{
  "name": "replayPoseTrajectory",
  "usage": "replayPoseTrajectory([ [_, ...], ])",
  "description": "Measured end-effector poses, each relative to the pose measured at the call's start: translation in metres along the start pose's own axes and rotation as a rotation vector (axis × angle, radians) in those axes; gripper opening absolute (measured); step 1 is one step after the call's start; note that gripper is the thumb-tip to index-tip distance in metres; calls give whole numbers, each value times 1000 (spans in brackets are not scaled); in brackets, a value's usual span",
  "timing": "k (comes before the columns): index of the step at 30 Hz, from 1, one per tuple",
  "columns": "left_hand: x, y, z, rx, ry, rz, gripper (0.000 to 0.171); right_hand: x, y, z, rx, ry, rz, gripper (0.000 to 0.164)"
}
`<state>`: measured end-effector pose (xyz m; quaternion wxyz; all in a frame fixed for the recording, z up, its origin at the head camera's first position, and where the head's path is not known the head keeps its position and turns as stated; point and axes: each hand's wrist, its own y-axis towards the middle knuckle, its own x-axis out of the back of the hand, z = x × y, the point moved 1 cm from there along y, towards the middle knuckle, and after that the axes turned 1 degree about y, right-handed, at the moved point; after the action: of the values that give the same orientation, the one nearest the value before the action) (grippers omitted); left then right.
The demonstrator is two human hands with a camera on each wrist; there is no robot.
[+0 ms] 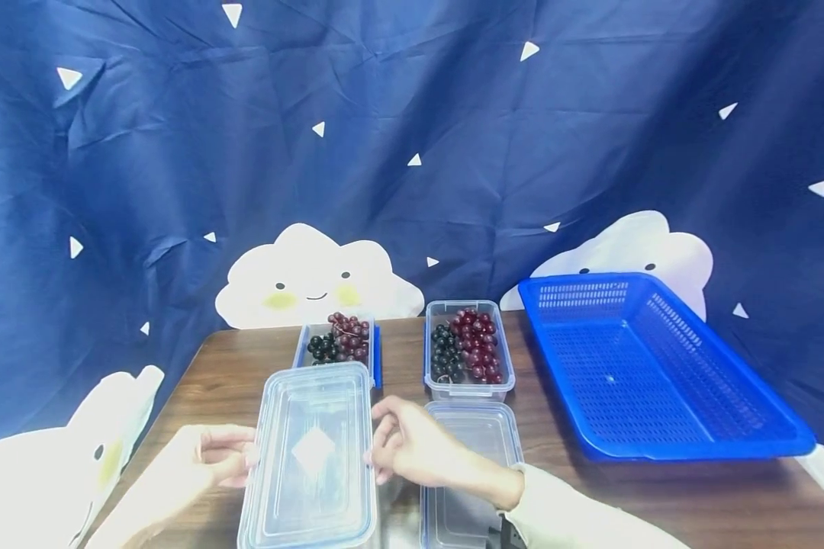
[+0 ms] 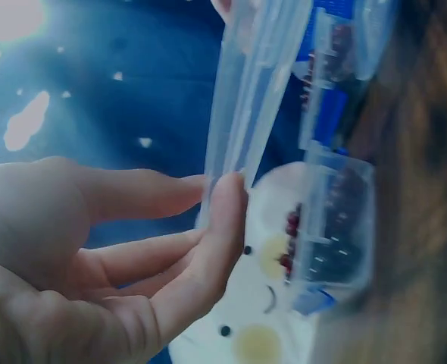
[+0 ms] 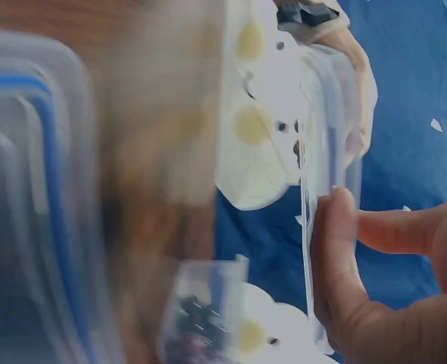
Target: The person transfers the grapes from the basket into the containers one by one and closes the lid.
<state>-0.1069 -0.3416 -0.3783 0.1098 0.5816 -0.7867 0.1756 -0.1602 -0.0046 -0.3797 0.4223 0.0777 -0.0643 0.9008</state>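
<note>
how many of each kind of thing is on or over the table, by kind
clear lids: 2, one held in both hands, one lying on the table
clear containers with grapes: 2, the left one and the right one
blue mesh basket: 1
hands: 2, left hand and right hand
total: 7

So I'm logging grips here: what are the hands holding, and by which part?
Both hold the clear lid: left hand pinches its left long edge, right hand its right long edge.
</note>
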Motion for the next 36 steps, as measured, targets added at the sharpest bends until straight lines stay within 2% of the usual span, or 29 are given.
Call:
replayPoseTrajectory([
  [4,3,10,-23,-14,48,-142,50,15,12,17,74,35,-50,57],
  [8,6,31,-46,-26,32,-271,51,33,26,37,128,72,-119,52],
  [12,13,54,-64,-63,-26,-343,53,51,41,54,162,110,-192,48],
  [15,20,70,-75,-93,-51,-374,55,63,55,62,177,95,-255,45],
  [18,27,88,-82,-85,-67,-406,57,73,71,63,176,106,-322,39],
  [25,41,141,-79,-103,-48,-467,44,88,114,44,121,212,-422,28],
  [30,44,166,-66,-19,-53,-462,42,90,136,26,40,285,-448,26],
  [36,40,182,-45,81,-129,-416,46,93,152,3,-71,321,-461,24],
])
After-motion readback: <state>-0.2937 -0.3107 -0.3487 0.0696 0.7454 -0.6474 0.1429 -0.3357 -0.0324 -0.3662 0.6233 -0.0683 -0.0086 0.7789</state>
